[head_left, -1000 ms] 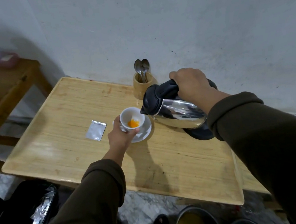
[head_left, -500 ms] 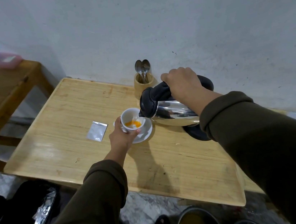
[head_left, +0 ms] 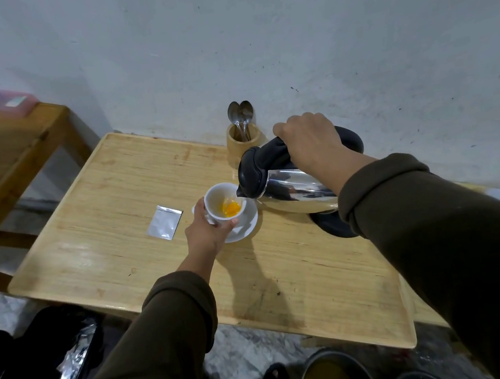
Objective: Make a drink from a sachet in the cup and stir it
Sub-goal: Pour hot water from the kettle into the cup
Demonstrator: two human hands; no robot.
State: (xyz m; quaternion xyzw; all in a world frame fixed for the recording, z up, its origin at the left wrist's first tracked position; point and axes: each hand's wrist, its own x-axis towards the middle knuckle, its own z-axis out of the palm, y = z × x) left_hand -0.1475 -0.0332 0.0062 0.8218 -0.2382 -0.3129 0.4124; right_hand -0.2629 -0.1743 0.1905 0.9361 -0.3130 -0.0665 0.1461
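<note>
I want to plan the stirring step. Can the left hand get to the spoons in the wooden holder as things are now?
Probably not yet. The left hand grips the cup on its saucer, and the tilted kettle, held by the right hand, partly blocks the way to the spoons in the wooden holder.

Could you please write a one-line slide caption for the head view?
Right hand tilts the kettle over the white cup, steadied by the left hand.

Sachet [head_left: 164,222] lies left of cup [head_left: 223,204]; kettle [head_left: 289,184] right; spoon holder [head_left: 243,142] behind.
</note>
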